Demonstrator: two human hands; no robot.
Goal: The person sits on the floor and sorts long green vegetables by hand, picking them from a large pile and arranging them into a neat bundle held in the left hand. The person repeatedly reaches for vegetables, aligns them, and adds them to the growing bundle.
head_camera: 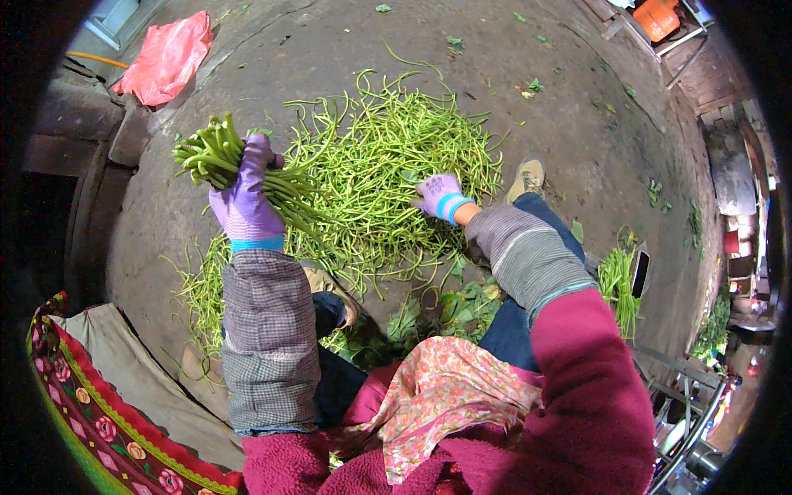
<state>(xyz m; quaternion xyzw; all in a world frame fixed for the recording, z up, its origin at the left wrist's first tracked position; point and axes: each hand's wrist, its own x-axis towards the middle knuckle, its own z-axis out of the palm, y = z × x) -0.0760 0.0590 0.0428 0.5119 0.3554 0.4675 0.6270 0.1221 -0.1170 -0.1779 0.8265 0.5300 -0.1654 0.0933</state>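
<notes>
My left hand (247, 192), in a purple work glove with a blue cuff, is closed around a thick bundle of green leaf stems (213, 151). The bundle's cut ends stick out to the left, and its thin tails trail right over the heap. A wide heap of loose green stems (377, 142) lies on the ground in front of me. My right hand (440, 193), gloved the same way, rests at the heap's right side with the fingers turned down into the stems. Those fingertips are hidden, so a hold on any stem cannot be made out.
A pink plastic bag (170, 59) lies at upper left. Torn green leaves (467, 306) are heaped between my feet. More stems (207, 291) lie by my left sleeve, and a bunch of stems (615, 281) sits at right. A metal frame (687, 383) stands lower right.
</notes>
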